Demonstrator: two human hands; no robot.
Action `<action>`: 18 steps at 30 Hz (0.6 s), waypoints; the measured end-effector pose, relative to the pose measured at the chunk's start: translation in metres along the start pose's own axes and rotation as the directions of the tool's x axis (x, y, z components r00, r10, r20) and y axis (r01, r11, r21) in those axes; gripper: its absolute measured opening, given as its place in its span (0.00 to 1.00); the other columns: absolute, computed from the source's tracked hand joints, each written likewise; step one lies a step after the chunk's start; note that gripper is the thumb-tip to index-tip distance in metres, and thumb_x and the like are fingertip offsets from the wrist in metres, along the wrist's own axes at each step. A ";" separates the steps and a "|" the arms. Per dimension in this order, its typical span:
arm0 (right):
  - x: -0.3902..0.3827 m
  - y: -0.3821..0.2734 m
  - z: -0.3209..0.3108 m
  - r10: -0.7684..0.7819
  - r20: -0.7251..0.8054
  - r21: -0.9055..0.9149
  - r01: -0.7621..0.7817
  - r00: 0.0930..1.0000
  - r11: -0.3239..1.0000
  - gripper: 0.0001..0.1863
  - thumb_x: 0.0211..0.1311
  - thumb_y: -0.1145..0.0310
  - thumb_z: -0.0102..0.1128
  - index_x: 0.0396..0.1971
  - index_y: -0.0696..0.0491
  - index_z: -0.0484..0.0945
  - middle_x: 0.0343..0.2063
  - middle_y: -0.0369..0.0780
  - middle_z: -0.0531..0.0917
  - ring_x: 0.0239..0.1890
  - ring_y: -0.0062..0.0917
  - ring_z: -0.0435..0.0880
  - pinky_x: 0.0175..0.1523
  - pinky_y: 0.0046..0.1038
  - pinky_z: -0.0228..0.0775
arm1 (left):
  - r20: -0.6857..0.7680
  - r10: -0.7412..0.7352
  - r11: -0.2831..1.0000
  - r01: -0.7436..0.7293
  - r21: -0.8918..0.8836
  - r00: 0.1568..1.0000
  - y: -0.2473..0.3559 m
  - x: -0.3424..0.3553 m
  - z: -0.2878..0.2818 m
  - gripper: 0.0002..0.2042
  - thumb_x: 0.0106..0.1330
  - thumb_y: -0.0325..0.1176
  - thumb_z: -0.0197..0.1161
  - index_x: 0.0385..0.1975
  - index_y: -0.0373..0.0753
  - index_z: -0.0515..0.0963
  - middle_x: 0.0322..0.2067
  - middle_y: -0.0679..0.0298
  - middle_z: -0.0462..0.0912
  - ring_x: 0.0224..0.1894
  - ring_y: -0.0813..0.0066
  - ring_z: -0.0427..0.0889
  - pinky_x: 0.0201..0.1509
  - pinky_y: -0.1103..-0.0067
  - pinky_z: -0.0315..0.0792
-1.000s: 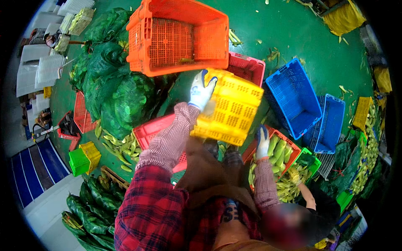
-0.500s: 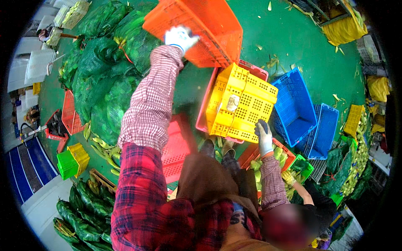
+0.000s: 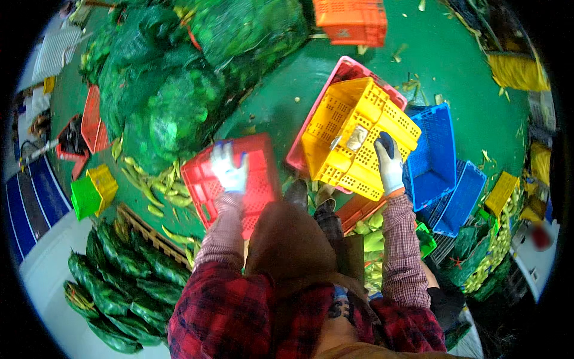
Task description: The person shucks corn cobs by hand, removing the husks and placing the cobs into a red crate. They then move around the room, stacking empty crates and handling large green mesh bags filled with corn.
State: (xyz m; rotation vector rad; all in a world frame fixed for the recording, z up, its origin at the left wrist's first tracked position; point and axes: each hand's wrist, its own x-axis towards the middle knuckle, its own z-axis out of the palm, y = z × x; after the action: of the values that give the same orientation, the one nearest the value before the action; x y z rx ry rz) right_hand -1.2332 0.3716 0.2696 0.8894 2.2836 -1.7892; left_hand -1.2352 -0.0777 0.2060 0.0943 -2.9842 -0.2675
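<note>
My left hand (image 3: pixel 228 170), in a white glove with fingers spread, is over a red plastic crate (image 3: pixel 254 197) at the middle left. My right hand (image 3: pixel 388 161), also gloved, has its fingers curled on the side of a tilted yellow crate (image 3: pixel 335 137), which rests in a pink crate (image 3: pixel 297 152). Blue crates (image 3: pixel 427 149) lie just right of it. An orange crate (image 3: pixel 350 18) is at the top, away from both hands. Behind my right forearm, pale green cobs (image 3: pixel 368 269) show near an orange-red crate (image 3: pixel 353 212).
Green mesh sacks (image 3: pixel 155 90) fill the upper left, with loose cobs (image 3: pixel 149 191) beside them. Dark leafy bundles (image 3: pixel 119 281) and a wooden pallet (image 3: pixel 152 239) lie lower left. Small green (image 3: pixel 84 197) and yellow crates stand left. A co-worker's arm (image 3: pixel 429 275) shows at lower right.
The orange crate has gone up and rightward, out of my left hand, which has come down over the red crate. The yellow crate sits in the pink one with my right hand on it.
</note>
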 end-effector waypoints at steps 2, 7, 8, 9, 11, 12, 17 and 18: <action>-0.013 -0.007 0.011 0.149 0.088 -0.059 -0.144 0.985 0.988 0.22 0.68 0.66 0.58 0.59 0.60 0.71 0.49 0.39 0.79 0.49 0.22 0.77 0.56 0.22 0.69 | -0.019 -0.288 0.922 0.282 0.263 0.958 -0.065 -0.031 -0.041 0.40 0.51 0.57 0.70 0.61 0.37 0.70 0.62 0.45 0.68 0.64 0.46 0.66 0.68 0.56 0.60; -0.036 0.019 0.031 0.136 0.101 -0.008 -0.136 0.985 0.991 0.22 0.66 0.64 0.60 0.56 0.58 0.74 0.38 0.36 0.80 0.34 0.17 0.75 0.40 0.20 0.70 | 0.141 -0.910 0.378 0.919 -0.108 0.391 -0.220 -0.138 -0.043 0.43 0.59 0.64 0.62 0.63 0.33 0.66 0.61 0.51 0.70 0.61 0.56 0.71 0.65 0.63 0.64; -0.038 0.020 0.042 0.120 0.177 -0.028 -0.117 0.977 0.993 0.22 0.66 0.64 0.60 0.56 0.58 0.74 0.39 0.37 0.81 0.36 0.18 0.76 0.42 0.20 0.70 | 0.359 -0.857 0.173 0.863 -0.475 0.369 -0.270 -0.185 -0.035 0.40 0.62 0.64 0.60 0.61 0.32 0.69 0.57 0.54 0.74 0.57 0.60 0.75 0.62 0.66 0.68; -0.039 0.027 0.045 0.101 0.221 -0.058 -0.090 0.970 0.994 0.22 0.66 0.65 0.60 0.57 0.59 0.73 0.40 0.37 0.81 0.37 0.19 0.77 0.43 0.21 0.71 | 0.760 -0.615 -0.381 0.765 -0.520 0.211 -0.280 -0.203 -0.029 0.34 0.65 0.61 0.60 0.55 0.33 0.74 0.50 0.62 0.80 0.48 0.67 0.80 0.55 0.73 0.73; -0.045 0.031 0.057 0.099 0.285 0.009 -0.106 0.954 0.994 0.23 0.66 0.67 0.60 0.58 0.60 0.71 0.45 0.40 0.82 0.44 0.22 0.80 0.50 0.22 0.72 | 0.781 -0.617 -0.184 0.946 -0.266 0.100 -0.270 -0.204 -0.018 0.34 0.58 0.56 0.70 0.56 0.34 0.74 0.30 0.65 0.79 0.28 0.77 0.75 0.32 0.78 0.69; -0.051 0.031 0.049 0.104 0.281 -0.083 -0.084 0.954 0.993 0.23 0.67 0.68 0.60 0.59 0.61 0.71 0.46 0.41 0.81 0.45 0.23 0.80 0.52 0.22 0.73 | 0.745 -0.651 0.088 0.989 -0.116 0.145 -0.221 -0.166 -0.019 0.33 0.56 0.56 0.72 0.52 0.34 0.76 0.22 0.67 0.78 0.19 0.79 0.72 0.22 0.79 0.65; -0.069 0.043 0.076 0.194 0.463 -0.211 -0.105 0.865 0.972 0.22 0.65 0.65 0.62 0.55 0.58 0.75 0.46 0.41 0.83 0.48 0.23 0.81 0.54 0.24 0.72 | 0.516 -0.601 0.501 0.791 -0.351 0.610 -0.126 -0.132 -0.057 0.28 0.55 0.54 0.73 0.43 0.33 0.81 0.30 0.58 0.85 0.31 0.66 0.82 0.38 0.72 0.74; -0.076 0.043 0.081 0.205 0.491 -0.216 -0.109 0.847 0.970 0.22 0.64 0.64 0.63 0.55 0.57 0.75 0.45 0.41 0.83 0.49 0.23 0.81 0.55 0.24 0.72 | 0.524 -0.589 0.579 0.773 -0.257 0.615 -0.096 -0.106 -0.086 0.28 0.55 0.54 0.72 0.43 0.33 0.81 0.32 0.56 0.86 0.35 0.65 0.83 0.42 0.71 0.74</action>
State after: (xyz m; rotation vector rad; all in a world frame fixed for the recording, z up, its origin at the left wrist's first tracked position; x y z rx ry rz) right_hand -1.1703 0.2744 0.2409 0.4757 1.9247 -1.4903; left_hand -1.1134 -0.1791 0.2578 1.3421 -2.9493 -1.2145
